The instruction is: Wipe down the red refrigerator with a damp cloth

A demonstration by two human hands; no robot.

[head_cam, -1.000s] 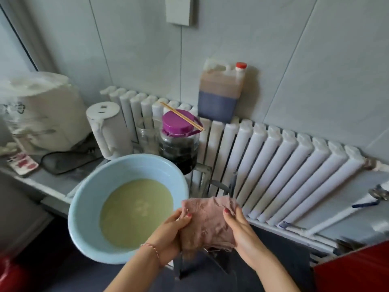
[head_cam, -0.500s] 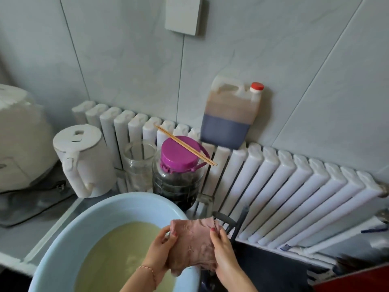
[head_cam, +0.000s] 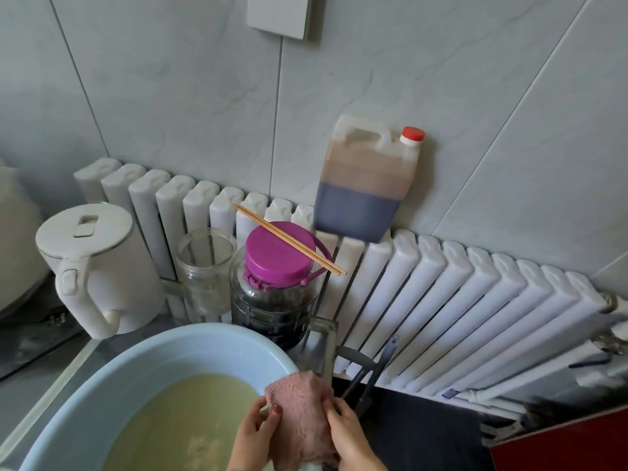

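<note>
Cloth (head_cam: 300,416) we grip in left hand (head_cam: 253,433) and right hand (head_cam: 346,433) sits lower over basin (head_cam: 102,379) rim than before, radiator (head_cam: 441,300) close behind

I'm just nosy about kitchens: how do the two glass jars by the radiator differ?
The clear jar has no lid and looks empty; the dark jar wears a purple lid and holds something dark. The dark jar looks wider and has chopsticks lying across its lid; nothing lies on the clear jar. Both stand upright, side by side against the radiator.
</note>
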